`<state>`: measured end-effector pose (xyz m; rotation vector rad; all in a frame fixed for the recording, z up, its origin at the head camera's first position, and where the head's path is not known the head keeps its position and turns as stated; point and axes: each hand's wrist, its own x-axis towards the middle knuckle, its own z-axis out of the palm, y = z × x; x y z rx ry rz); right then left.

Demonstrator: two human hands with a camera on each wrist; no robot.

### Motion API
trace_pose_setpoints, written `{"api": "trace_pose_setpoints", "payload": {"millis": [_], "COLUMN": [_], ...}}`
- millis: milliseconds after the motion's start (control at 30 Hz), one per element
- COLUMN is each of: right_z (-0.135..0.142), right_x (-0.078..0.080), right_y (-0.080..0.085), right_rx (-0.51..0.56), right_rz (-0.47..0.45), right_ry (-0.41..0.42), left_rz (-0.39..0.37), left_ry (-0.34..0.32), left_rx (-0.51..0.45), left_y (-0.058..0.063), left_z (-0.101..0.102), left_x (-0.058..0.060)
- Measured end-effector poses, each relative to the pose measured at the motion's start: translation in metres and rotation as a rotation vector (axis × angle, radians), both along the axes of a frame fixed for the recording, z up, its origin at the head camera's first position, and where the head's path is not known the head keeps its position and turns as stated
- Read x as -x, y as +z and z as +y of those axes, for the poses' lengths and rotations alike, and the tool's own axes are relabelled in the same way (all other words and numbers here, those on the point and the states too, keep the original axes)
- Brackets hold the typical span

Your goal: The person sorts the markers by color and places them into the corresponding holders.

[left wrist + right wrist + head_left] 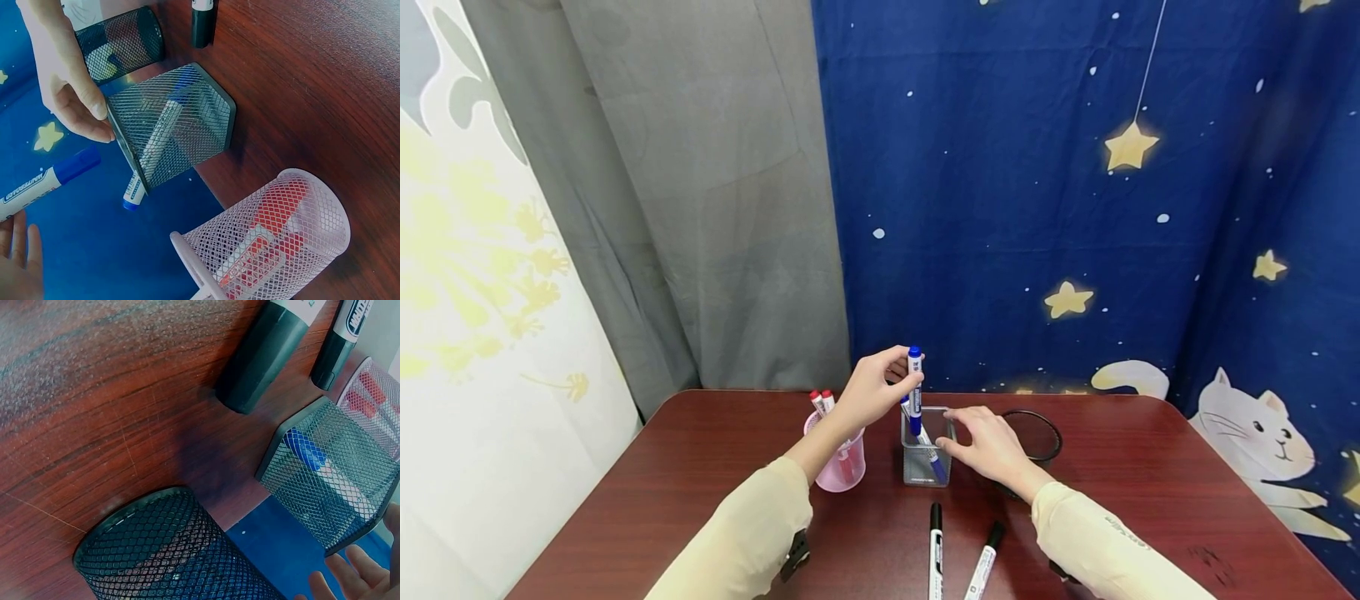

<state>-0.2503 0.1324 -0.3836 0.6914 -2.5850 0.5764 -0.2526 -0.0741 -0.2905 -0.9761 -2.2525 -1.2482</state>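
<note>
A blue whiteboard marker (915,392) is held upright above the opening of a square mesh pen holder (916,467), clamped between the thumb and fingers of the left hand (874,388). The holder's rim is gripped by the right hand (994,448), its thumb and fingertips set apart along one side. A second blue marker (133,191) is leaned inside. The holder is flanked by a pink mesh cup (827,477) containing red markers (828,401) and a round black mesh cup (122,47). Two black-capped markers (936,550) are laid nearby on the table (700,475).

head: above, forward-down | wrists: close, tilted, either side | all share: square mesh holder (919,468)
</note>
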Motion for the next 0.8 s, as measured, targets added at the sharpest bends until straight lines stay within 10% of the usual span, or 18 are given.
{"api": "trace_pose_setpoints", "payload": {"millis": [800], "right_z": [0.000], "right_x": [-0.002], "right_y": [0.001], "right_rx": [-0.012], "right_rz": [0.002], "right_ry": [0.000], "left_rz": [0.035], "left_ry": [0.106], "left_rx": [0.079], "left_y": [-0.021], "left_z": [0.004], "left_x": [0.011]}}
